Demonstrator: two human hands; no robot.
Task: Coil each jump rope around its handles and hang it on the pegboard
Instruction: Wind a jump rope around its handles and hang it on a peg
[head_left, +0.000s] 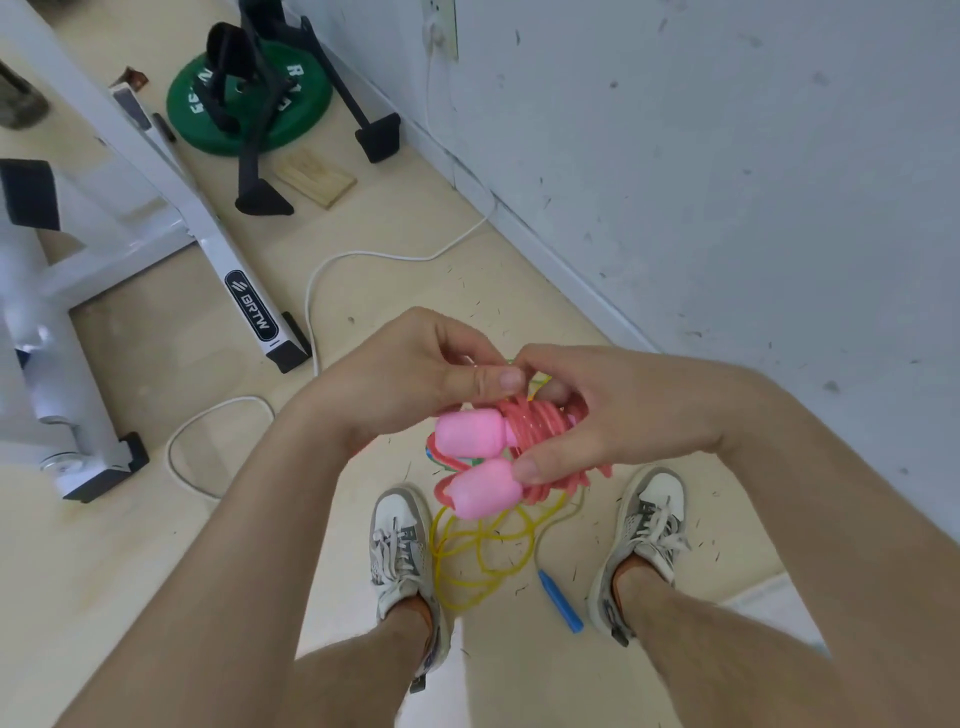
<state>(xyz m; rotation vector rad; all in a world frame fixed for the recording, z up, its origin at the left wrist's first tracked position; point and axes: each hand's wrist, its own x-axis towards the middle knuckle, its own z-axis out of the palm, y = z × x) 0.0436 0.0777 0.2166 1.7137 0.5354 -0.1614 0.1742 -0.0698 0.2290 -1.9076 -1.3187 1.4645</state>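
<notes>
Your right hand (613, 415) grips the pink jump rope (540, 421) at chest height above the floor (208, 545), thumb below and fingers curled over the top of the bundle; your left hand (415, 374) is curled beside it, thumb pressed to forefinger in a pinch at the upper edge of the coil, though the strand it holds is mostly hidden.

The rope's two handles (467, 432) are smooth, matte pink plastic, rounded and stubby, lying side by side with their blunt ends toward your left; the glossy reddish-pink cord is wound round their shafts in many tight turns, with a few loose loops sagging beneath.

On the pale floor between your two grey-and-white laced shoes (400, 540) lies a yellow rope (483, 551), thin and translucent, in a loose tangle; one blue handle (560, 600), slim and tapered, lies beside your right foot.

Further off lie one green rubber weight plate (291, 104), one flat wooden block (316, 176), and a thin white cable (322, 270) curving past a white metal frame (218, 249).
</notes>
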